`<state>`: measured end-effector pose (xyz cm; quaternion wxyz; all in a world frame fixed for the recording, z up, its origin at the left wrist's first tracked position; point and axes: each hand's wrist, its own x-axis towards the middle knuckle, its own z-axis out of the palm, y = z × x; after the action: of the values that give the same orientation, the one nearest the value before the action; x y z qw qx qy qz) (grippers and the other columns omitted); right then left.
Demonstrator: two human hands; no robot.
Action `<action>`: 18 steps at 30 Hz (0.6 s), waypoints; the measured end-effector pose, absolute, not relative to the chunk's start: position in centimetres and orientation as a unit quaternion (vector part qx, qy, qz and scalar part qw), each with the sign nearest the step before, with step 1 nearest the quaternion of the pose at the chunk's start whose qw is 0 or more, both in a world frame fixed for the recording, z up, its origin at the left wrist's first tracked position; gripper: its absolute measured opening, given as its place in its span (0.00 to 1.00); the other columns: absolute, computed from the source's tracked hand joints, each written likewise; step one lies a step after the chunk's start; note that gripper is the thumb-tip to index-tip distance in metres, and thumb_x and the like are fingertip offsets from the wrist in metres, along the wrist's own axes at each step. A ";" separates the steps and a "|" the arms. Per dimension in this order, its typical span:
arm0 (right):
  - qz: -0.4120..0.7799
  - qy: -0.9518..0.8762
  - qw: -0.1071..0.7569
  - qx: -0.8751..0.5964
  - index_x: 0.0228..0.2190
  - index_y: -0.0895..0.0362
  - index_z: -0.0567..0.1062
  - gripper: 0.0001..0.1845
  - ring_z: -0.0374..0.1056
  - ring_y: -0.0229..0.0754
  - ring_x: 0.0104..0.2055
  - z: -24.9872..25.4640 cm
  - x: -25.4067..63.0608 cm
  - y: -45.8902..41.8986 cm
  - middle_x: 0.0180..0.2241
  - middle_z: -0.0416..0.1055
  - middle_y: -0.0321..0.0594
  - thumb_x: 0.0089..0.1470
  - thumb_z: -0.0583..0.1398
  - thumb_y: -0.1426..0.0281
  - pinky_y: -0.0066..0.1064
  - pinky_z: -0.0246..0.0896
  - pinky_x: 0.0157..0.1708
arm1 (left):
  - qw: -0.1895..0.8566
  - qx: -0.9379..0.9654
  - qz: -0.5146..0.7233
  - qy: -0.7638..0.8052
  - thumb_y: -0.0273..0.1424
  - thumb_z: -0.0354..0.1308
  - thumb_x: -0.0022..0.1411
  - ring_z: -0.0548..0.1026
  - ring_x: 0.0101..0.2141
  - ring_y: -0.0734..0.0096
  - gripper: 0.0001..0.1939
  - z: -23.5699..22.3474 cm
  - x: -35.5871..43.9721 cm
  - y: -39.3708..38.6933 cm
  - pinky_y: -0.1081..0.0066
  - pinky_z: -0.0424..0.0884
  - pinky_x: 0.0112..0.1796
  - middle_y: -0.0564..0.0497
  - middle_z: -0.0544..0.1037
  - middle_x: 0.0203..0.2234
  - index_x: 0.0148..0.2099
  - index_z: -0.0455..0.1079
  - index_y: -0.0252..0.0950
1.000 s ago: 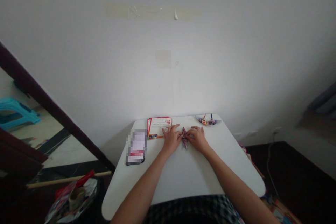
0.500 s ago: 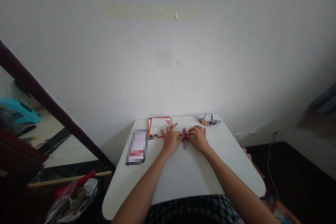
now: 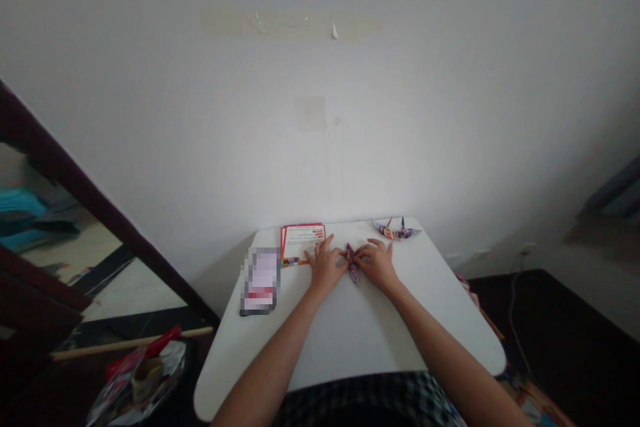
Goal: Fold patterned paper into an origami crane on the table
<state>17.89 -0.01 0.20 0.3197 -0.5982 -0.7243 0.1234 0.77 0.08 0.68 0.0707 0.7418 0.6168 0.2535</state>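
"White worktop [image 3: 345, 347], but where's the patterned folded paper [image 3: 355, 274]?"
"Over the far half, between the left hand [image 3: 326, 268] and the right hand [image 3: 378, 267]; both pinch it from the sides, some other fingers spread."

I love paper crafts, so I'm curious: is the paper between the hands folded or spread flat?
Folded: the patterned paper shows as a narrow, pointed shape between the left hand and right hand.
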 end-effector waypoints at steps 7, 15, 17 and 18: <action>0.124 -0.718 0.320 -0.606 0.28 0.48 0.80 0.11 0.56 0.53 0.60 0.1 17.8 0.0 0.42 0.78 0.35 0.57 0.59 0.62 0.68 0.25 0.59 | 0.090 0.742 0.244 0.618 0.40 0.61 0.59 0.55 0.63 0.49 0.07 1.4 0.8 0.1 0.27 0.42 0.57 0.59 0.59 0.66 0.34 0.78 0.47; 0.126 -0.717 0.316 -0.609 0.28 0.49 0.79 0.09 0.56 0.53 0.59 0.4 17.5 0.1 0.42 0.77 0.36 0.56 0.60 0.63 0.69 0.25 0.59 | 0.072 0.738 0.245 0.624 0.39 0.61 0.59 0.56 0.63 0.47 0.06 1.3 1.0 0.0 0.25 0.43 0.56 0.58 0.60 0.66 0.34 0.78 0.46; 0.126 -0.715 0.315 -0.611 0.28 0.50 0.79 0.09 0.56 0.52 0.59 0.4 17.4 0.1 0.42 0.77 0.36 0.56 0.60 0.63 0.69 0.25 0.59 | 0.071 0.736 0.240 0.628 0.39 0.62 0.58 0.55 0.63 0.47 0.06 1.3 1.1 0.0 0.26 0.43 0.56 0.58 0.60 0.66 0.34 0.78 0.46; 0.127 -0.715 0.313 -0.613 0.27 0.50 0.79 0.09 0.55 0.52 0.59 0.3 17.3 0.1 0.42 0.77 0.36 0.56 0.60 0.63 0.69 0.25 0.59 | 0.071 0.735 0.239 0.631 0.39 0.62 0.58 0.55 0.63 0.47 0.06 1.3 1.1 0.1 0.26 0.43 0.56 0.58 0.60 0.66 0.34 0.78 0.46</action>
<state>17.35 0.11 0.32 0.3130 -0.6126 -0.7145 0.1272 1.05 0.06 1.35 0.0714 0.7351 0.6306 0.2387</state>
